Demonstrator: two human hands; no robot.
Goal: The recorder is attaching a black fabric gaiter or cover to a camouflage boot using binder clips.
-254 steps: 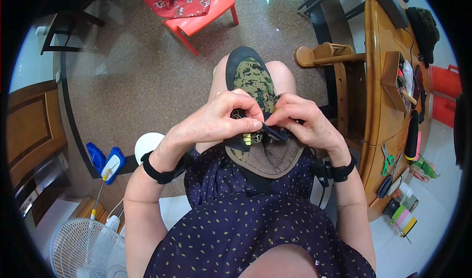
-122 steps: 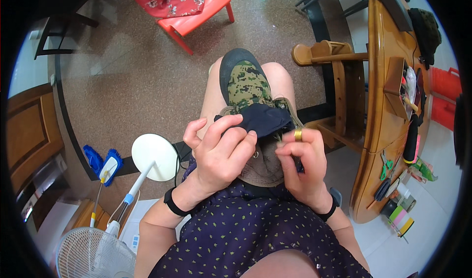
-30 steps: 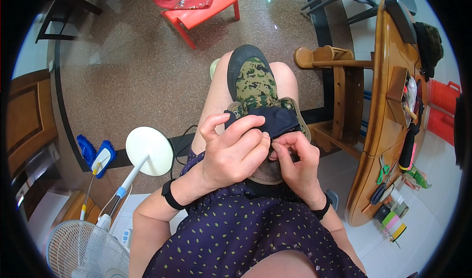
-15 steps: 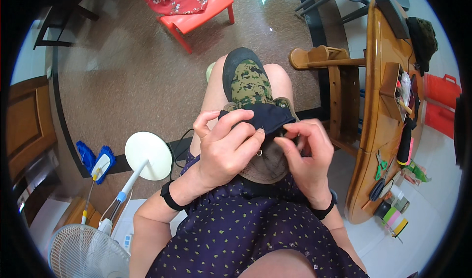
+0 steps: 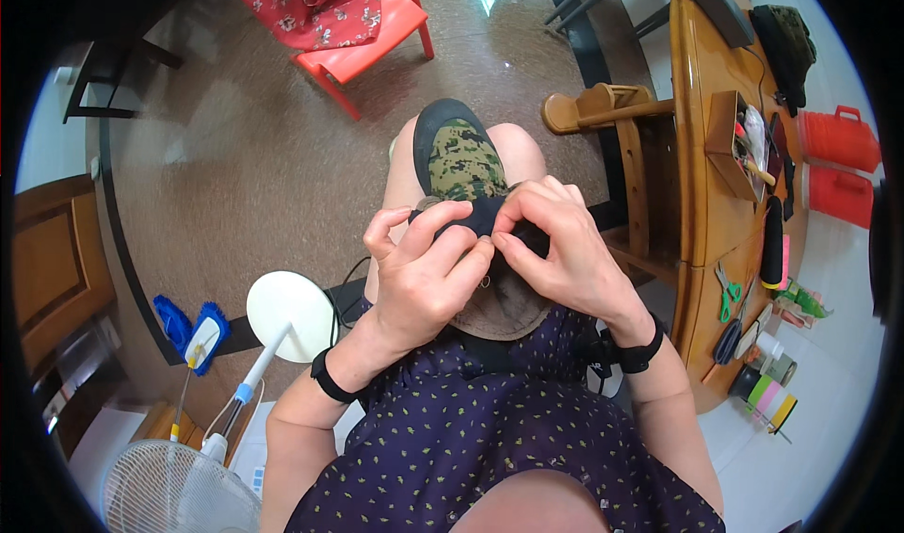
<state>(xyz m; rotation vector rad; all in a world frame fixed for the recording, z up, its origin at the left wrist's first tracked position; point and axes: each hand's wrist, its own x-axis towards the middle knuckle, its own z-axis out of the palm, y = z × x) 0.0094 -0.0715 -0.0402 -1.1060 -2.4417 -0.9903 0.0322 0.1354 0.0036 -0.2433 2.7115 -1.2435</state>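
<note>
On my lap lies a camouflage-patterned piece (image 5: 464,161) with a broad black rim, shaped like the front of a shoe. Dark navy cloth (image 5: 483,215) covers its near end. My left hand (image 5: 422,267) is closed, pinching this cloth between thumb and fingers. My right hand (image 5: 560,250) meets it there, thumb and forefinger pressed together beside the left fingertips; what they hold is too small to make out. Below the hands spreads a greyish-brown part (image 5: 504,309) with a curved edge, and a small pale loop (image 5: 485,282) shows on it.
Right of me, a wooden table (image 5: 692,156) bears a box of small things (image 5: 733,147), green-handled scissors (image 5: 729,293) and a camouflage cap (image 5: 786,53). A fan (image 5: 179,491), a white round base (image 5: 290,316) and blue mops (image 5: 207,331) stand left; a red chair (image 5: 367,48) is ahead.
My right hand has moved left and its fingertips have come to the left hand's, its thumb and forefinger now together. The left hand keeps its pinch on the cloth. The view has shifted slightly.
</note>
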